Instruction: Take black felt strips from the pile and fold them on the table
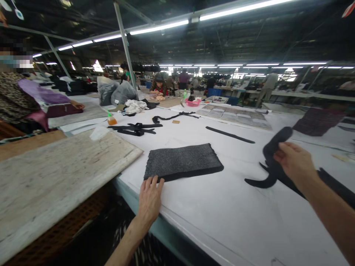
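Observation:
A dark grey fabric panel (pixel 183 160) with zigzag-cut ends and a black band along its near edge lies flat on the white table. My left hand (pixel 150 195) rests at its near left corner, fingers stretched out on the black band. Off to the right, my right hand (pixel 295 160) pinches a black fabric strip (pixel 273 146), lifted and curling above the table. Under and beside that hand are more black strips (pixel 335 186), partly hidden by my forearm. Beyond the panel, a single straight black strip (pixel 230 135) lies by itself.
A stained pale board (pixel 63 177) juts in at the left. Farther back are tangled black strips (pixel 135 128), an orange bottle (pixel 111 120), white cloth (pixel 135 106), grey plastic bags (pixel 119 92) and a pink basket (pixel 192 102). A co-worker's purple sleeve (pixel 41 92) is at far left.

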Demonstrator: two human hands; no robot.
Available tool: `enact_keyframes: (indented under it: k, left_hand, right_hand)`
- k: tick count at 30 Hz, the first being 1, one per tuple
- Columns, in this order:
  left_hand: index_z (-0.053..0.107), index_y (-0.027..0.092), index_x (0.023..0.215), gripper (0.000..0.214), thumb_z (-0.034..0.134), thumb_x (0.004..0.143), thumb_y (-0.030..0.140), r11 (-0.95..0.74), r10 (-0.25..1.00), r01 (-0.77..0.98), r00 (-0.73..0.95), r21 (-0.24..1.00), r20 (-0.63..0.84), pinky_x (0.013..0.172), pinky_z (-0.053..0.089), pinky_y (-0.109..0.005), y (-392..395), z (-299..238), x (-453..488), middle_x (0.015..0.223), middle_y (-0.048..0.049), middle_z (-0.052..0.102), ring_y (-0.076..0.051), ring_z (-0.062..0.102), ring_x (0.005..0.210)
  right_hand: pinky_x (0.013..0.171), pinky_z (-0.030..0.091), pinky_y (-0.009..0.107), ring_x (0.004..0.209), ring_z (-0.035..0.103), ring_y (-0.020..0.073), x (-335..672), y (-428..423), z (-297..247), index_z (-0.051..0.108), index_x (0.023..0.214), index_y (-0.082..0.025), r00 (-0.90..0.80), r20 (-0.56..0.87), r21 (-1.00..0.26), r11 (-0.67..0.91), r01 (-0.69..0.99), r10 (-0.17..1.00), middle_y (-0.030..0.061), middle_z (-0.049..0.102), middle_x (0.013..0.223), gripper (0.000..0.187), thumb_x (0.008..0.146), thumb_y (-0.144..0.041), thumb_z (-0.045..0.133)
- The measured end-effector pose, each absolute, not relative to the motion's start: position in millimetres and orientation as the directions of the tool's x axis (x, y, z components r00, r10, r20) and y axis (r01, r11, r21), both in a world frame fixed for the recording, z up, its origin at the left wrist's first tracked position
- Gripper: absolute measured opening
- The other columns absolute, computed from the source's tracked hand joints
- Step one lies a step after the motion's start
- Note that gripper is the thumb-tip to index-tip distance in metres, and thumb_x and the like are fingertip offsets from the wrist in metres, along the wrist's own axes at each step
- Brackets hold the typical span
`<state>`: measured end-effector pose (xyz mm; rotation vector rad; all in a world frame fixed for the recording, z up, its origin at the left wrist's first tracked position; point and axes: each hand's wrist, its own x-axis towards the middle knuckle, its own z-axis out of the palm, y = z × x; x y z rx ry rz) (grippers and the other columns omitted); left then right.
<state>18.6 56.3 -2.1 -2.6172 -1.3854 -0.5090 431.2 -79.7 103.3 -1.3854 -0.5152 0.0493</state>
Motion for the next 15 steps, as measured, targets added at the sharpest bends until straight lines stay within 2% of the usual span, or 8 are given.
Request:
enact_keyframes:
  k: [1, 3, 5, 7, 10, 12, 13, 15]
  left_hand:
    - [0.063, 0.016, 0.106, 0.047, 0.034, 0.075, -0.004, -0.588, 0.780, 0.796, 0.510, 0.147, 0.363, 0.095, 0.038, -0.046, 52, 1, 22, 0.116, -0.0140, 0.058, -0.029, 0.049, 0.112]
    - [0.065, 0.017, 0.098, 0.037, 0.037, 0.078, 0.004, -0.583, 0.812, 0.669, 0.499, 0.461, 0.302, 0.090, 0.044, -0.041, 42, 7, 30, 0.106, -0.0112, 0.063, -0.026, 0.055, 0.102]
    - [0.066, 0.016, 0.091, 0.027, 0.041, 0.083, 0.019, -0.436, 0.838, 0.457, 0.521, 0.775, 0.164, 0.078, 0.049, -0.035, 34, 14, 40, 0.093, -0.0094, 0.067, -0.022, 0.060, 0.086]
    - [0.065, 0.013, 0.088, 0.032, 0.045, 0.083, 0.038, -0.204, 0.837, 0.263, 0.547, 0.943, 0.028, 0.066, 0.050, -0.031, 30, 20, 49, 0.084, -0.0098, 0.068, -0.020, 0.061, 0.073]
    - [0.063, 0.010, 0.085, 0.052, 0.049, 0.076, 0.059, 0.060, 0.846, 0.124, 0.521, 0.991, -0.116, 0.058, 0.049, -0.028, 32, 26, 54, 0.081, -0.0124, 0.068, -0.019, 0.062, 0.066]
    - [0.062, 0.010, 0.082, 0.056, 0.052, 0.071, 0.064, 0.160, 0.853, 0.142, 0.478, 0.977, -0.209, 0.055, 0.048, -0.027, 37, 26, 52, 0.077, -0.0122, 0.067, -0.019, 0.062, 0.063]
    - [0.061, 0.011, 0.079, 0.054, 0.054, 0.069, 0.063, 0.179, 0.856, 0.183, 0.455, 0.967, -0.245, 0.053, 0.047, -0.027, 40, 25, 49, 0.073, -0.0107, 0.067, -0.019, 0.062, 0.061]
    - [0.059, 0.012, 0.074, 0.039, 0.060, 0.068, 0.051, 0.165, 0.865, 0.297, 0.415, 0.941, -0.283, 0.049, 0.045, -0.025, 46, 21, 42, 0.062, -0.0053, 0.064, -0.018, 0.060, 0.056]
  right_hand:
    - [0.058, 0.048, 0.030, 0.056, 0.056, 0.0105, 412, -74, 94, 0.056, 0.069, -0.016, 0.878, 0.269, -0.958, 0.206, 0.201, 0.396, -0.0001, 0.057, 0.062, 0.010, 0.069, -0.024, 0.062]
    - [0.061, 0.049, 0.029, 0.061, 0.057, 0.0122, 371, -63, 75, 0.059, 0.079, -0.016, 0.811, 0.299, -0.954, 0.151, 0.258, 0.502, 0.0002, 0.059, 0.068, 0.019, 0.071, -0.032, 0.061]
    - [0.062, 0.048, 0.028, 0.063, 0.056, 0.0137, 327, -55, 57, 0.060, 0.084, -0.017, 0.671, 0.381, -0.888, 0.050, 0.456, 0.636, 0.0005, 0.060, 0.072, 0.022, 0.078, -0.037, 0.055]
    - [0.068, 0.046, 0.028, 0.072, 0.056, 0.0151, 284, -49, 39, 0.060, 0.087, -0.018, 0.484, 0.440, -0.767, 0.037, 0.640, 0.757, 0.0020, 0.061, 0.078, 0.021, 0.086, -0.034, 0.046]
    - [0.076, 0.043, 0.025, 0.083, 0.055, 0.0144, 231, -37, 17, 0.060, 0.089, -0.020, 0.175, 0.475, -0.509, 0.107, 0.854, 0.862, 0.0039, 0.060, 0.090, 0.025, 0.093, -0.024, 0.036]
    - [0.075, 0.042, 0.026, 0.082, 0.053, 0.0150, 206, -29, 4, 0.061, 0.086, -0.020, 0.008, 0.443, -0.288, 0.134, 0.948, 0.897, 0.0044, 0.058, 0.086, 0.026, 0.093, -0.019, 0.035]
    - [0.073, 0.041, 0.027, 0.080, 0.053, 0.0158, 197, -26, -2, 0.060, 0.084, -0.019, -0.065, 0.417, -0.184, 0.155, 0.971, 0.907, 0.0047, 0.057, 0.084, 0.025, 0.092, -0.017, 0.037]
    - [0.070, 0.041, 0.028, 0.078, 0.052, 0.0173, 186, -21, -11, 0.059, 0.082, -0.018, -0.192, 0.359, -0.038, 0.219, 0.975, 0.913, 0.0050, 0.056, 0.081, 0.019, 0.089, -0.014, 0.042]
